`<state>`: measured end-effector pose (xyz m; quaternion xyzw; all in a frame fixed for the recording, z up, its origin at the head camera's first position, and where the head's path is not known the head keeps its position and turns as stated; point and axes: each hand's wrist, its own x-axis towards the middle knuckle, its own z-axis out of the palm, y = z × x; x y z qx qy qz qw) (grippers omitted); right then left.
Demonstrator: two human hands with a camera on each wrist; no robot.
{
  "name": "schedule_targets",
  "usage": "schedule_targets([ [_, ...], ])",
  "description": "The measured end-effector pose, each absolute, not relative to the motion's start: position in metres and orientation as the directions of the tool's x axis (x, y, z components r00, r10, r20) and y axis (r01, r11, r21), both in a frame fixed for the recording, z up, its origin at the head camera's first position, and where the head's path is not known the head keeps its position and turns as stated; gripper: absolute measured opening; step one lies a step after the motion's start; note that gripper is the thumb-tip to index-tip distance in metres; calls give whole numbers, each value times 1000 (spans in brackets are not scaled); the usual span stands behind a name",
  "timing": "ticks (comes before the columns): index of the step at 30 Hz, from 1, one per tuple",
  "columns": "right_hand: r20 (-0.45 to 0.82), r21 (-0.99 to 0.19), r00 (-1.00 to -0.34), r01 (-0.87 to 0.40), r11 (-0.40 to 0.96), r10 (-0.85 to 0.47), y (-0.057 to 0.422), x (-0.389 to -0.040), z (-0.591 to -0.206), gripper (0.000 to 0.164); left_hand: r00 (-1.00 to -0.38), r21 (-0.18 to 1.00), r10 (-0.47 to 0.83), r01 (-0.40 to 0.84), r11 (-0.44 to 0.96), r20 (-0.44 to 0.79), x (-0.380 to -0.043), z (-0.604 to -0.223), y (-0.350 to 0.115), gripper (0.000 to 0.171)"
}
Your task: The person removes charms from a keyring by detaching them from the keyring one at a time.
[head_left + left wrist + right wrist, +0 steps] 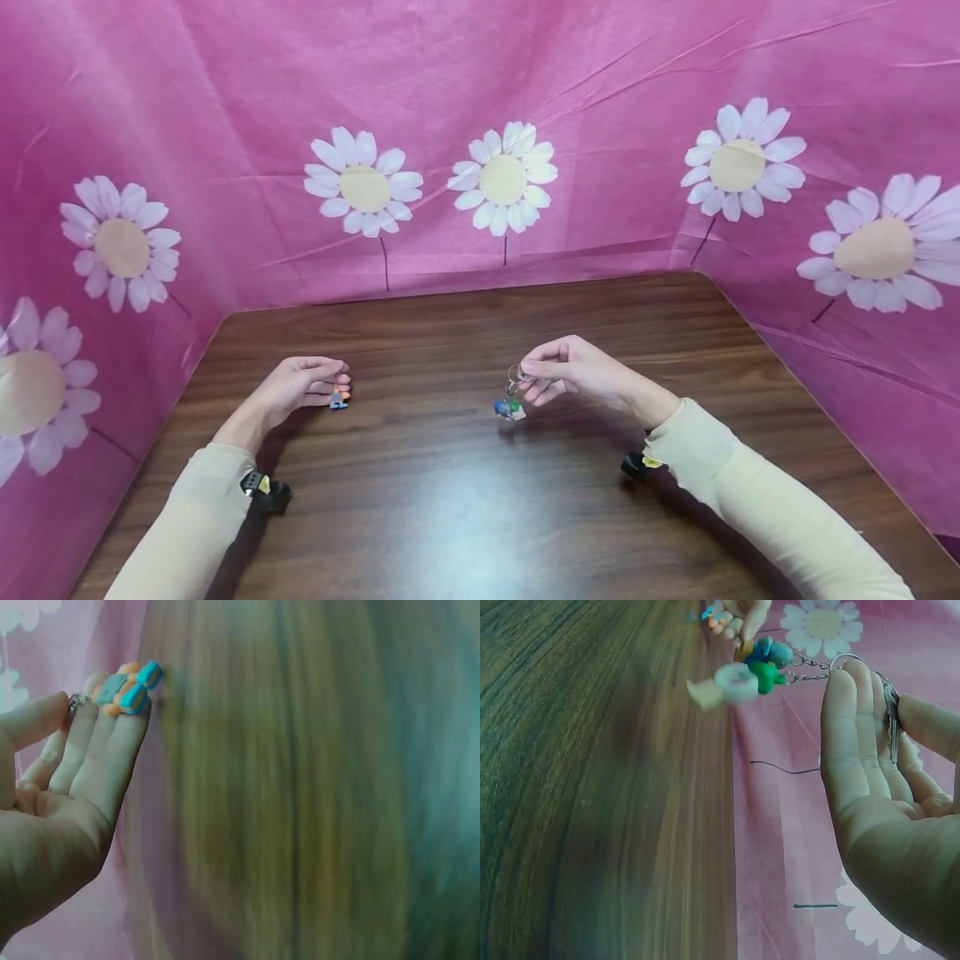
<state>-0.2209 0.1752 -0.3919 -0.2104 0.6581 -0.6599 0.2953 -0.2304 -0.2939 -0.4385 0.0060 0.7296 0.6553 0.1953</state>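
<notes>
My left hand [288, 390] pinches the short metal chain [81, 699] of a small orange and blue figurine charm [120, 691] between thumb and fingers. The charm lies against the fingers in the left wrist view. Over the middle right of the table, my right hand [583, 373] holds a key ring [845, 660]. A metal key [893, 724] sits between its thumb and fingers. From the ring, charms hang on chains: a green one [766, 676], a blue one [778, 653] and a blurred whitish one [736, 682]. Both hands are above the tabletop, apart from each other.
The brown wood-grain table [420, 467] spreads beneath both hands. Pink cloth [600, 75] with white daisies stands along its back and both sides. Each wrist wears a black camera, one by the left sleeve [187, 508] and one by the right sleeve [750, 492].
</notes>
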Motion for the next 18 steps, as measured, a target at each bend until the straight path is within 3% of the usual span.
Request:
schedule_targets([
  [8, -129, -991, -740, 128, 51, -660, 177, -221, -394, 37, -946, 955, 174, -242, 174, -272, -231, -440, -319, 47],
  [18, -138, -988, -738, 146, 43, -661, 177, -220, -395, 26, -962, 943, 72, -240, 230, -263, -233, -435, -335, 46],
])
